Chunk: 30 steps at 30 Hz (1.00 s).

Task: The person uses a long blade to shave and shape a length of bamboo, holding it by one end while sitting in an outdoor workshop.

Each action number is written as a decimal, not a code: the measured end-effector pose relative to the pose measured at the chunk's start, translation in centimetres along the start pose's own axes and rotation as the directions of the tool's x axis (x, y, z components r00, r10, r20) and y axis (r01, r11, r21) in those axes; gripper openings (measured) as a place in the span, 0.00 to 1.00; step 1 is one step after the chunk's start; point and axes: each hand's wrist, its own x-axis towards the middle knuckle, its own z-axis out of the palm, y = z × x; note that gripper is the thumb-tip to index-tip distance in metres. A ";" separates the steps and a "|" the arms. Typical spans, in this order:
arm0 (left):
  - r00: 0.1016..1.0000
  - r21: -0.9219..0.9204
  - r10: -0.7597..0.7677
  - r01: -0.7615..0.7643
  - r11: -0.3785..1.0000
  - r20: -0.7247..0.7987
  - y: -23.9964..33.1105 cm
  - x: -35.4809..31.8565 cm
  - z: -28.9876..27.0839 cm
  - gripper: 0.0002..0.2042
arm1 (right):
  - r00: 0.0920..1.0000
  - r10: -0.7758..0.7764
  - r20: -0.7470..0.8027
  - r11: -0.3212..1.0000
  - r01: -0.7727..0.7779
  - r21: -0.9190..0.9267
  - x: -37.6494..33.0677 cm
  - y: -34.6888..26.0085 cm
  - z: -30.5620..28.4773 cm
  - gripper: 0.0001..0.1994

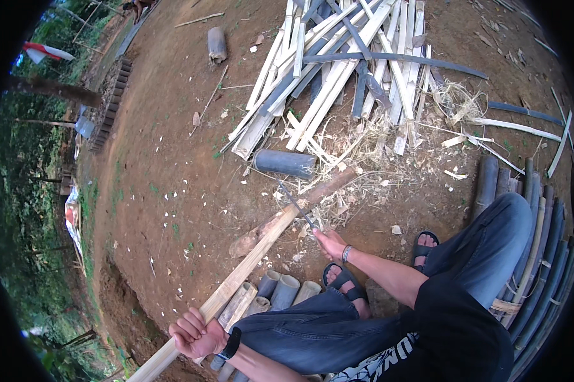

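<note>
Bamboo strip (249, 264) gripped in left hand (194, 334); right hand (330, 244) clasps knife (298, 205).

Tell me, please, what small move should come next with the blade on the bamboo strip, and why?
Probably draw the blade along the strip, away from the body. The right hand holds it edge-down on the strip's far part, the left hand grips the near end, and shavings lie beyond.

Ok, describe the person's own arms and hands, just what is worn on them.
Both forearms are bare, with no gloves and no sleeves reaching them. The left hand has a black watch-like band on its wrist. The right hand has a thin, pale metallic bracelet on its wrist. No rings can be made out.
</note>
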 end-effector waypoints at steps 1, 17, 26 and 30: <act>1.000 0.008 -0.003 0.003 1.000 -0.008 0.1 -0.3 -0.3 0.19 | 0.994 -0.105 0.028 0.989 0.107 -0.101 -1.1 0.6 0.8 0.35; 1.000 -0.008 -0.006 0.006 1.000 0.004 -0.2 0.2 -0.5 0.19 | 0.989 -0.097 -0.116 0.980 0.074 -0.186 0.3 2.9 0.4 0.39; 1.000 -0.010 -0.028 0.028 1.000 0.005 -0.1 0.3 -0.2 0.19 | 0.931 -0.320 -0.175 0.898 0.240 -0.369 2.4 5.9 0.9 0.34; 0.998 -0.037 -0.049 0.051 0.998 0.047 -0.3 0.6 0.1 0.19 | 0.959 -0.170 -0.228 0.965 0.115 -0.237 3.1 5.6 -0.5 0.35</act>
